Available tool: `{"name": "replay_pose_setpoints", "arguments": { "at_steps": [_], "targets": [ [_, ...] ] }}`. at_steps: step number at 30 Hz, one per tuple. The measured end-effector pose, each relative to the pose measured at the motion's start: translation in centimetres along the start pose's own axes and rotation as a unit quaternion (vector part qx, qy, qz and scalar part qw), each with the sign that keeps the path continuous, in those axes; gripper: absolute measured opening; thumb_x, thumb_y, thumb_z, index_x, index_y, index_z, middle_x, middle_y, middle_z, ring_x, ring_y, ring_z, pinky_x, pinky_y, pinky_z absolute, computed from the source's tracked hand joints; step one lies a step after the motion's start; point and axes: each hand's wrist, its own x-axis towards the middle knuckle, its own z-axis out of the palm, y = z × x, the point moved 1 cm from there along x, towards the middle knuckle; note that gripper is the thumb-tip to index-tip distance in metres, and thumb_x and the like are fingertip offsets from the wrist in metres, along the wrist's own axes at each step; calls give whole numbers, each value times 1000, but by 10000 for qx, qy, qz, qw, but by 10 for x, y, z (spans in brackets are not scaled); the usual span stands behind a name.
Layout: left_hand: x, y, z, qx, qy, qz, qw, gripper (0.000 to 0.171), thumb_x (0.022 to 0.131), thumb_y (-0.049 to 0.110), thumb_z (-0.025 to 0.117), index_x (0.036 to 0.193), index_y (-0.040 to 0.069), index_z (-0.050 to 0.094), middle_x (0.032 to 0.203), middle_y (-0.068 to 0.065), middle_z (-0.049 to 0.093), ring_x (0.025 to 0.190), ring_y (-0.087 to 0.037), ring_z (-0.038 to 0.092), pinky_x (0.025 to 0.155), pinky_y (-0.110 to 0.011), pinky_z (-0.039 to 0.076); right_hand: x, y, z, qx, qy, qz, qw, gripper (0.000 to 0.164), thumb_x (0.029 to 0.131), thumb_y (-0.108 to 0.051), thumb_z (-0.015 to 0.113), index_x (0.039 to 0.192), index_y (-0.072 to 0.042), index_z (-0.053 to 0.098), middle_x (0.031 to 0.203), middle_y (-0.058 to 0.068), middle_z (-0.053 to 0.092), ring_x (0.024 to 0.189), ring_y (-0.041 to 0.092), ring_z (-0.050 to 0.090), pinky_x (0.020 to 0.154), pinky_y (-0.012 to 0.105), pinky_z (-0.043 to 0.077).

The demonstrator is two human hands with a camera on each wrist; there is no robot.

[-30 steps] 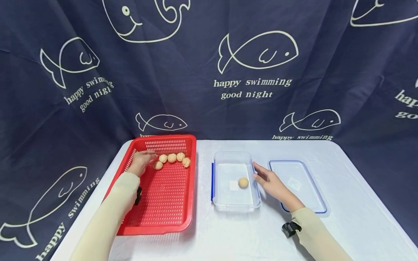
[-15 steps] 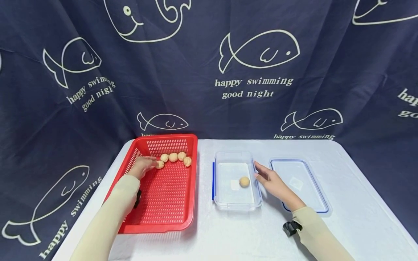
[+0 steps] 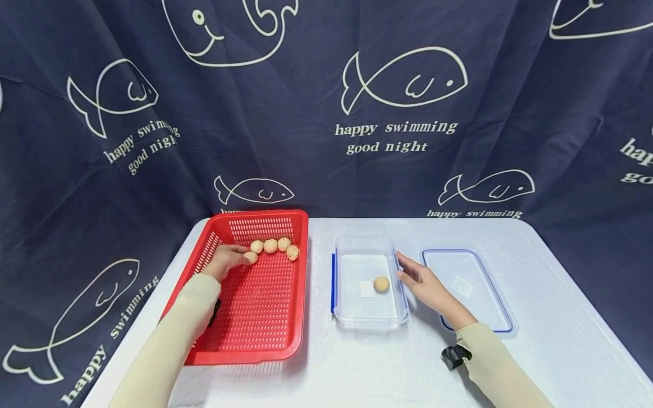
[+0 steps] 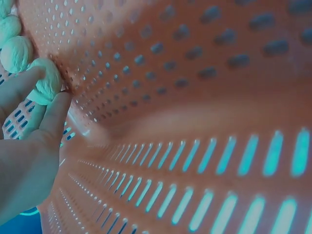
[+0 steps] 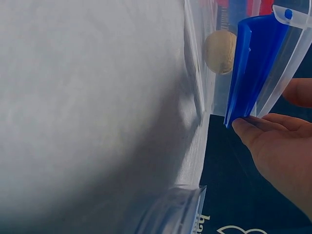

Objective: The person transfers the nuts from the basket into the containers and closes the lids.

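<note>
In the head view my left hand (image 3: 225, 260) reaches into the red plastic basket (image 3: 252, 356). Its thumb and fingers pinch a walnut (image 4: 48, 83), seen closely in the left wrist view. Several other walnuts (image 3: 270, 246) lie in a curved row along the basket's far end. My right hand (image 3: 427, 288) rests against the right side of the clear plastic box (image 3: 369, 322), with its fingers mostly straight. In the right wrist view the fingertips touch the lower end of the box's blue latch flap (image 5: 258, 63). One walnut (image 3: 381, 284) sits inside the box.
The clear lid with a blue seal (image 3: 492, 283) lies flat on the white table (image 3: 347, 368), right of the box and partly behind my right forearm. Another blue latch (image 3: 333, 283) hangs on the box's left side. A dark fish-print curtain (image 3: 316, 170) stands behind the table.
My left hand has moved slightly right, closing its fingertips on the nearest left walnut. The right hand stays at the box. The whole view has shifted a little.
</note>
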Motion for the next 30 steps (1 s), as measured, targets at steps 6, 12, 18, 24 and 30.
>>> {"name": "replay_pose_setpoints", "arguments": {
  "at_steps": [6,12,18,24,30],
  "targets": [
    [-2,1,0,358,209,288,9987,41,76,-6,72,116,-9,64,103,-18,65,85,-23,53,66,-23,44,1,2,0,42,30,-1,10000,52,101,-8,48,145,11,28,147,30,30,133,43,34,108,45,30],
    [-5,2,-1,300,175,397,9986,38,77,0,75,113,-10,65,92,-13,68,79,-20,54,67,-25,47,1,4,0,-29,30,-16,10000,52,100,-8,49,145,10,29,147,30,31,134,42,34,108,45,30],
    [-6,2,-4,98,52,175,9998,36,80,2,75,113,-9,66,88,-8,68,74,-16,56,70,-31,53,-1,4,1,77,45,-5,10000,53,100,-11,49,145,8,30,148,28,32,134,41,34,108,44,30],
    [-10,5,-3,-193,100,271,9994,38,79,1,75,113,-12,64,81,-2,65,65,-7,56,68,-27,54,-4,4,1,72,133,-17,9999,51,101,-10,48,144,10,31,146,30,35,134,42,34,108,45,31],
    [-17,17,-4,-472,233,395,9978,40,81,1,72,117,-12,61,83,-2,65,68,-10,61,72,-31,55,-8,0,1,51,139,-40,9999,51,101,-9,48,143,11,31,144,31,35,134,43,34,107,45,31]
  ]
}}
